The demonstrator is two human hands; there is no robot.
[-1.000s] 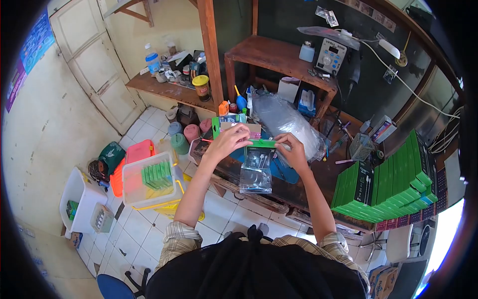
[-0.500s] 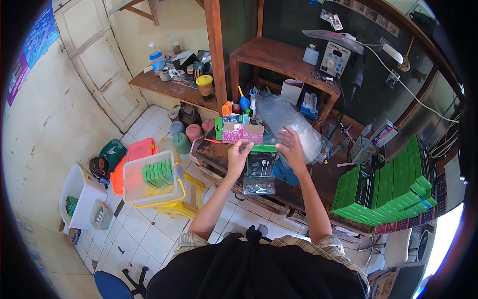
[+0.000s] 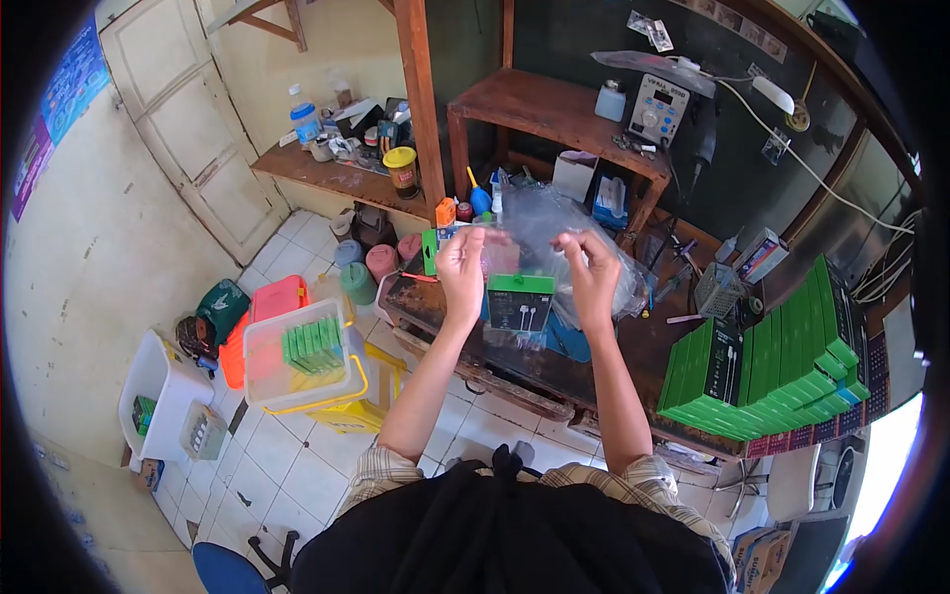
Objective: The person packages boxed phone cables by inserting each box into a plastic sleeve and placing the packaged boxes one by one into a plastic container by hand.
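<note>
A black and green cable box (image 3: 521,305), with a white cable pictured on its front, stands upright in front of me below my hands. Hazy clear plastic (image 3: 539,259) shows above it, and more shiny film appears under its lower edge. My left hand (image 3: 462,272) is at the upper left of this plastic, fingers pinched and partly blurred. At the upper right, my right hand (image 3: 593,275) pinches the film between thumb and forefinger. The film's edges are hard to make out. Behind the plastic, a pink printed box (image 3: 502,259) is partly hidden.
Stacked green boxes (image 3: 757,371) fill the right of the dark wooden table (image 3: 435,309). A large clear plastic bundle (image 3: 618,287) lies behind my right hand. At left, a clear tub (image 3: 259,371) holds several green packs. A soldering station (image 3: 657,109) stands on the shelf.
Both hands have risen from the box's top edge. The box now sits lower in the plastic, covering most of the film that hung below it. The view has shifted slightly.
</note>
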